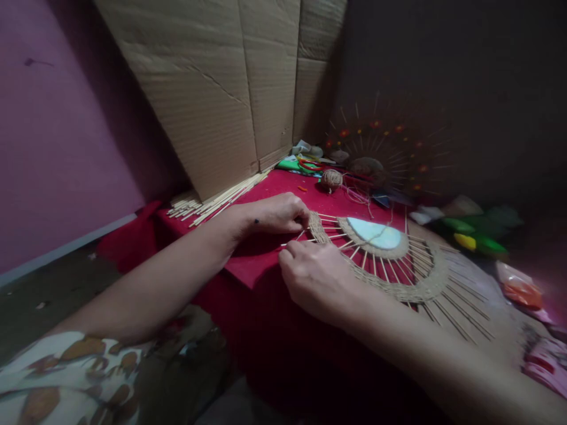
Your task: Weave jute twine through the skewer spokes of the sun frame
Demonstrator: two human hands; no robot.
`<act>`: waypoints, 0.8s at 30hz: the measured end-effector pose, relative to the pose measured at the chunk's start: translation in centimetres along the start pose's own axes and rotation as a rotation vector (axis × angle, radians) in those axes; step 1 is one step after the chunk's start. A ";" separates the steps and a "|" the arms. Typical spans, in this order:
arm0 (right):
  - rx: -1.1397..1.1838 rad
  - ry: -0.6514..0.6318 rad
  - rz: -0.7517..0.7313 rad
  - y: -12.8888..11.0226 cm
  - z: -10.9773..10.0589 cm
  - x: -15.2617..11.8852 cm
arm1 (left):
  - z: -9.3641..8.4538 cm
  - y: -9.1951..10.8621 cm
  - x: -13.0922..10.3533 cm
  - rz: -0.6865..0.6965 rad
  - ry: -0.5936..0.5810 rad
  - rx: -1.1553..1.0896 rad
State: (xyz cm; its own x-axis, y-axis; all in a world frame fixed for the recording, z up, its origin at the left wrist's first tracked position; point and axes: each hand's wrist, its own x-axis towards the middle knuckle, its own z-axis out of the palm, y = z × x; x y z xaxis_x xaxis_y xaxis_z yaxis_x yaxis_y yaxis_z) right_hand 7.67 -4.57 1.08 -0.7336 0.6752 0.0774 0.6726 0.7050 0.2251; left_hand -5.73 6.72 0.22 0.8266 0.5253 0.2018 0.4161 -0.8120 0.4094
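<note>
A half-round frame of thin sticks with a woven twine band (pixel 398 289) lies on the red cloth (pixel 283 189). At its centre is a pale half disc (pixel 376 233) edged with twine. My left hand (pixel 287 213) is closed at the far left end of the band, its fingertips against the weave. Just nearer to me, my right hand (pixel 316 274) is curled, fingers pressed together, beside the stick ends at the band's left. What is between the fingers of either hand is too small to make out.
Cardboard (pixel 212 88) stands behind a bundle of loose sticks (pixel 221 200). A twine ball (pixel 331 180) and red-handled scissors (pixel 310 165) lie at the back. Green and yellow items (pixel 465 241) and plastic packets (pixel 520 286) are at the right. A decorated stick fan (pixel 376 136) stands behind.
</note>
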 end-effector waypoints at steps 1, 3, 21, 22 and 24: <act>0.028 0.014 0.054 0.5 -0.4 -0.3 | 0.0 0.0 0.0 -0.004 0.000 -0.003; 0.099 0.033 0.171 1.9 -1.0 -1.2 | 0.0 0.0 0.0 -0.006 -0.004 -0.011; 0.086 0.295 0.197 4.4 2.7 -8.5 | -0.4 -0.1 0.0 -0.013 -0.071 -0.058; 0.079 0.283 0.190 4.4 2.7 -8.5 | -0.5 0.0 0.0 -0.025 -0.074 -0.052; 0.073 0.255 0.188 4.4 2.6 -8.5 | -0.5 0.1 0.0 -0.053 -0.069 -0.045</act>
State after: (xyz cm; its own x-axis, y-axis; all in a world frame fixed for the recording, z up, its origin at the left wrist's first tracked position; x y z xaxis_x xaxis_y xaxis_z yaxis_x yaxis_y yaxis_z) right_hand 17.13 -6.67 -1.10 -0.5900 0.7257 0.3538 0.7974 0.5926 0.1143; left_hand -5.85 6.79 0.73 0.8286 0.5474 0.1174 0.4440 -0.7703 0.4577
